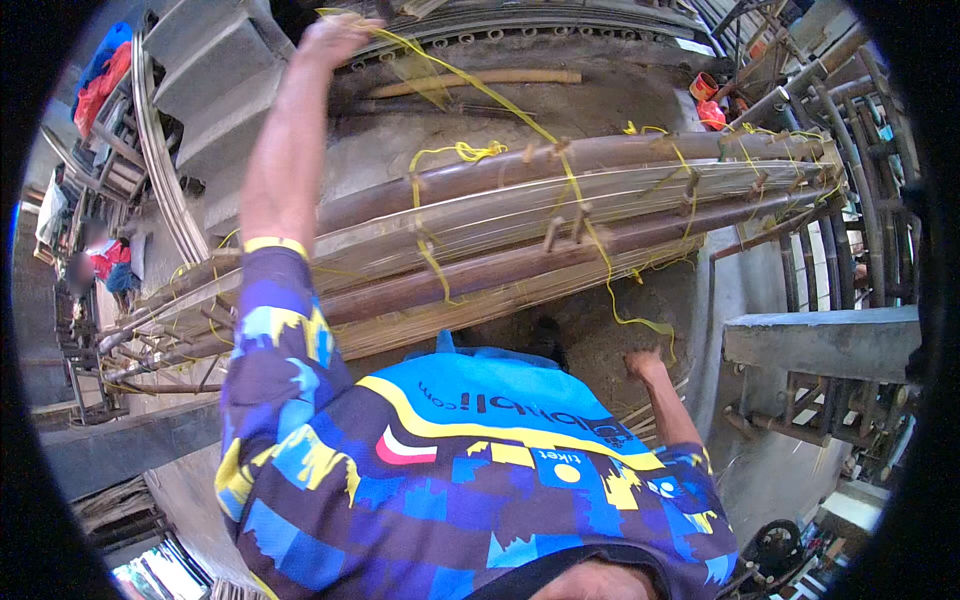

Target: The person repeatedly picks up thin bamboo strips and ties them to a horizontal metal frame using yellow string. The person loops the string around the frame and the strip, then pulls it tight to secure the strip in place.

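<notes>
A long bundle of bamboo poles and thin split slats (pixel 520 225) lies across in front of me, bound at several places with yellow plastic cord. My left hand (pixel 335 38) is raised high at the top of the view, shut on a length of the yellow cord (pixel 490 95) that runs taut down to the bundle. My right hand (pixel 645 362) is low beside my hip, closed on the lower end of the same cord just under the bundle. Short wooden pegs stick out of the bundle near the cord wraps.
A single bamboo pole (pixel 470 82) lies on the concrete ground behind the bundle. Concrete steps (pixel 215 70) rise at the upper left. A grey concrete block (pixel 820 340) stands at the right beside dark curved rattan frames (pixel 850 230). Small red cans (pixel 705 88) sit at upper right.
</notes>
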